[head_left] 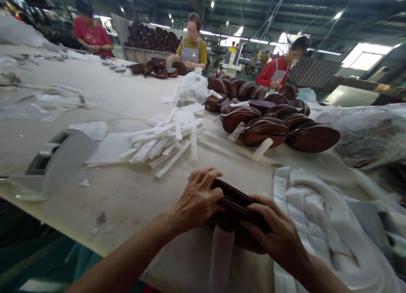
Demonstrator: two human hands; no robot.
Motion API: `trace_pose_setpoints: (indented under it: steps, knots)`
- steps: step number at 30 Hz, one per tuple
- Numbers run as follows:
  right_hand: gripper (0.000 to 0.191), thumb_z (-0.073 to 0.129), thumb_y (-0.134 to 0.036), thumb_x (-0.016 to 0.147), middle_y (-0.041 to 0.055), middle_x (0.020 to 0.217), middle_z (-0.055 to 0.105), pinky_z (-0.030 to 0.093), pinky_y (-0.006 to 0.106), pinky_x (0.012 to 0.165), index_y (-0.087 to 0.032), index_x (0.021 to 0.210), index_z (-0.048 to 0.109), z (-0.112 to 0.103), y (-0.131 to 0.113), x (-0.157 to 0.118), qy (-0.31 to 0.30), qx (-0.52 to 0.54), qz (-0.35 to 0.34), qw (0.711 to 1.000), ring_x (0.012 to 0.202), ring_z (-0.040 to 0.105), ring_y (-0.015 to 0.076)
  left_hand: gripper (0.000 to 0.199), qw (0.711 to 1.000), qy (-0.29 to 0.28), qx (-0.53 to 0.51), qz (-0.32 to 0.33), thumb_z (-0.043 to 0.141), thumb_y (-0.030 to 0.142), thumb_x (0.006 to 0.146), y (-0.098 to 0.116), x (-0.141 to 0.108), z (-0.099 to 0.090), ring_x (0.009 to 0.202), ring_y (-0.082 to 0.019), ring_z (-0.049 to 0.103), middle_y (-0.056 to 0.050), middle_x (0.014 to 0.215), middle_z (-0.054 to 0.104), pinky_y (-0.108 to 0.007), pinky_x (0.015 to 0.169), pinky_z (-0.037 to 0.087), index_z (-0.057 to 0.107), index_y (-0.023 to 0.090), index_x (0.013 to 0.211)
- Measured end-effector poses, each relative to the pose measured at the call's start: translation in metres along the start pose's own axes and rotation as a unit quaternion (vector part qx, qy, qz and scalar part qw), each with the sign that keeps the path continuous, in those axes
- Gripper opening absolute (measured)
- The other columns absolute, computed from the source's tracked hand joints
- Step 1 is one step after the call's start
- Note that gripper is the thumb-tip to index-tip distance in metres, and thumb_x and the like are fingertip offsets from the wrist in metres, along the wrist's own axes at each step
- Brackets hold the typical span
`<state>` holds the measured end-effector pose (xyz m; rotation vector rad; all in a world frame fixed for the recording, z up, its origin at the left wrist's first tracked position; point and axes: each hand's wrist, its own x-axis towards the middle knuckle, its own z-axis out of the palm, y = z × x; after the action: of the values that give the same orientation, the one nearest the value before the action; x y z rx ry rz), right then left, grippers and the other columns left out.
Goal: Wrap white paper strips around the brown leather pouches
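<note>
A dark brown leather pouch [244, 233] is held above the near part of the table, its long top edge facing up. My left hand [199, 197] is closed on its left end, the fingers curled over the edge. Around the right end my right hand [272, 225] grips with the thumb on the near side. From the pouch's near side a white strip [222, 255] hangs down. Beyond my hands lies a loose pile of white strips [165, 142]. To the right of that pile sit several brown zipped pouches [264, 132], some with white strips sticking out.
A tape dispenser [53, 161] stands at the left on the table [127, 200]. White padded material [317, 216] lies close on the right, with a clear plastic bag [371, 128] behind it. Co-workers [193, 47] are across the table, with more brown pouches near them.
</note>
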<state>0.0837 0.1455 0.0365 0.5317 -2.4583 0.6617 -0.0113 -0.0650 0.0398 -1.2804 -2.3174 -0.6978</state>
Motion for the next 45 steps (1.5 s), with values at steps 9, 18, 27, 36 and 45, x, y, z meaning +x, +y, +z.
trace_pose_setpoints:
  steps: [9, 18, 27, 36, 45]
  knots:
    - [0.024, 0.048, -0.039, 0.090, -0.0012, 0.069, 0.065, 0.048, 0.021, 0.058, -0.021, 0.082, 0.062, -0.007, 0.022, 0.068, -0.145, 0.087, 0.128, 0.977, 0.062, 0.063, 0.0126, 0.035, 0.998, 0.003, -0.016, 0.061, 0.048, 0.049, 0.091, -0.010, -0.006, 0.020, 0.073, -0.016, 0.051, -0.004, 0.084, 0.056, -0.031, 0.069, 0.040, 0.052, 0.018, 0.075]
    - [0.030, 0.067, -0.034, 0.066, 0.0008, 0.070, 0.063, 0.042, 0.027, 0.063, -0.017, 0.090, 0.072, 0.137, 0.044, 0.193, -0.314, 0.263, 0.303, 0.861, 0.065, 0.055, 0.0144, 0.029, 0.995, 0.082, 0.008, 0.052, 0.046, 0.038, 0.093, 0.005, -0.011, 0.024, 0.060, -0.014, 0.044, 0.000, 0.069, 0.045, -0.029, 0.057, 0.032, 0.042, 0.019, 0.071]
    - [0.043, 0.066, -0.056, 0.060, 0.0014, 0.064, 0.061, 0.041, 0.026, 0.053, -0.015, 0.073, 0.064, 0.154, 0.068, 0.186, -0.171, 0.287, 0.375, 0.865, 0.056, 0.052, 0.0130, 0.022, 0.990, 0.128, 0.008, 0.060, 0.053, 0.028, 0.088, 0.000, -0.013, 0.036, 0.061, -0.014, 0.046, -0.001, 0.070, 0.047, -0.028, 0.057, 0.033, 0.042, 0.019, 0.071]
    - [0.024, 0.065, -0.017, 0.080, -0.0001, 0.087, 0.071, 0.052, 0.021, 0.067, -0.027, 0.102, 0.067, -0.025, 0.021, 0.076, -0.061, 0.019, 0.024, 0.998, 0.071, 0.066, 0.0124, 0.014, 0.982, 0.181, 0.019, 0.049, 0.048, 0.011, 0.087, 0.012, -0.024, 0.013, 0.106, -0.015, 0.049, -0.004, 0.105, 0.060, -0.037, 0.109, 0.026, 0.061, 0.016, 0.090]
    - [0.037, 0.051, -0.004, 0.084, 0.0047, 0.086, 0.067, 0.054, 0.023, 0.063, -0.024, 0.113, 0.062, -0.037, 0.007, 0.029, -0.078, 0.030, -0.080, 0.993, 0.075, 0.064, 0.0137, 0.008, 0.983, 0.136, 0.073, 0.098, 0.053, 0.018, 0.090, 0.015, -0.026, 0.018, 0.119, -0.021, 0.050, -0.008, 0.116, 0.063, -0.047, 0.113, 0.023, 0.060, 0.014, 0.092]
